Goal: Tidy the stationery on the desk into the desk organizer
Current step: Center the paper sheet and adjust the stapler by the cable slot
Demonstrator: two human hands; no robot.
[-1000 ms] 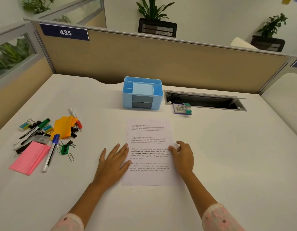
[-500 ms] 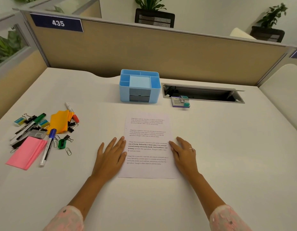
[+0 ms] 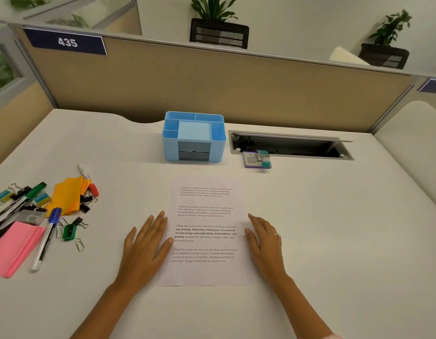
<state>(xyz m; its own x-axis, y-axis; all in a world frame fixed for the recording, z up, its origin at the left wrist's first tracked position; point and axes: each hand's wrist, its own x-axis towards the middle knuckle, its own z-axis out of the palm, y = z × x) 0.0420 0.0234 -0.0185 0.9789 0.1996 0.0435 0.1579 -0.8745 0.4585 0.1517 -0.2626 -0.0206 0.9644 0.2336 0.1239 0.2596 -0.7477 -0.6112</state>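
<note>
Blue desk organizer, drawers facing person

Right hand: you wear a thin ring, gold-toned as far as the blur allows.
Left hand: bare.
Right sleeve: pale pink cuff edge.

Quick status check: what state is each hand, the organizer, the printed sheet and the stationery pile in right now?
Left hand: open, flat on sheet's left edge.
Right hand: open, flat at sheet's right edge.
Sheet: flat on desk.
Organizer: upright, no stationery visible inside.
Stationery pile: loose on desk, untouched.
</note>
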